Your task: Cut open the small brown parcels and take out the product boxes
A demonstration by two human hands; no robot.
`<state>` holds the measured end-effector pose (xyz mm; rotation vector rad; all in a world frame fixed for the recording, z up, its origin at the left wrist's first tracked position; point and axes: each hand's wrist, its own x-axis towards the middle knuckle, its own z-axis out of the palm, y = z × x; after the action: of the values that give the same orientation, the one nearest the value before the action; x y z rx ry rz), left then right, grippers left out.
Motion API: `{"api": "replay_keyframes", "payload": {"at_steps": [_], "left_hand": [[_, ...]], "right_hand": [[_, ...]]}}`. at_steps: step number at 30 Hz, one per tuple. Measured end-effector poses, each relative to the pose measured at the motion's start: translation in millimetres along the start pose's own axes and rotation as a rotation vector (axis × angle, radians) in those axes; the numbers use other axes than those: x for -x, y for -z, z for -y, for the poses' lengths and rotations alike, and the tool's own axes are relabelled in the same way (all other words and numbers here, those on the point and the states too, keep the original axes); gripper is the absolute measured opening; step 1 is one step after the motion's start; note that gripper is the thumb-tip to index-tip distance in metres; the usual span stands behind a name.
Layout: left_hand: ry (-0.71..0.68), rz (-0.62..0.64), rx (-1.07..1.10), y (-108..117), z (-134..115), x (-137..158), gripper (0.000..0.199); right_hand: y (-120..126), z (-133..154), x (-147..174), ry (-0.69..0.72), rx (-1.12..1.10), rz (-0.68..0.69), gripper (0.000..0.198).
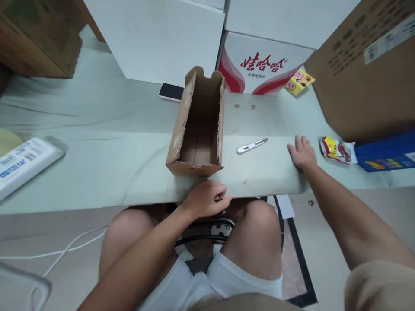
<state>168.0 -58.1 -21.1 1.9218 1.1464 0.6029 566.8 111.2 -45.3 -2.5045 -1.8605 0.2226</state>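
The left hand [205, 198] (loosely curled) perhaps touches the cardboard box [198, 144].

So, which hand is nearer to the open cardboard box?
Left. The left hand is by the near end of the cardboard box; the right hand is well to its right.

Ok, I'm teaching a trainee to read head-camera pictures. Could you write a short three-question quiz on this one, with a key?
1. Which hand is nearer the open cardboard box?
2. True or false: the phone stands upright inside the box.
3. Fill the gap: the white cutter lies on the table between the box and the person's ____.

Key:
1. The left hand.
2. False; the phone lies on the table, partly hidden behind the box.
3. Right hand.
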Motion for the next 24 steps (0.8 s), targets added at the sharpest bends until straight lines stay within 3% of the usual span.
{"api": "replay_keyframes", "payload": {"at_steps": [4, 8, 11, 13, 15, 17, 20, 22, 24], "left_hand": [[-0.041, 0.011, -0.040, -2, -1, 7, 0.036], [-0.076, -0.058, -0.063, -2, 0, 23, 0.036], [-0.075, -0.133, -0.051, 3, 2, 35, 0.036], [-0.071, -0.202, -0.042, 9, 4, 42, 0.038], [-0.073, -0.277, -0.031, 15, 6, 47, 0.039], [-0.079, -0.346, -0.016, 19, 8, 49, 0.041], [-0.112, -0.427, -0.002, 21, 11, 49, 0.042], [-0.154, -0.464, -0.002, 22, 12, 47, 0.038], [-0.187, -0.500, -0.001, 24, 14, 46, 0.035]], "right_hand": [[0, 0, 47, -0.014, -0.080, -0.008, 0.077], [-11, 14, 103, 0.010, -0.107, -0.019, 0.077], [-17, 31, 155, 0.078, -0.107, 0.001, 0.082], [-7, 47, 190, 0.171, -0.132, 0.076, 0.083], [16, 73, 222, 0.296, -0.288, 0.213, 0.074], [45, 112, 250, 0.401, -0.585, 0.314, 0.066], [82, 183, 276, 0.536, -0.873, 0.241, 0.074], [92, 226, 279, 0.602, -0.935, 0.279, 0.079], [90, 255, 273, 0.645, -0.971, 0.333, 0.068]]}}
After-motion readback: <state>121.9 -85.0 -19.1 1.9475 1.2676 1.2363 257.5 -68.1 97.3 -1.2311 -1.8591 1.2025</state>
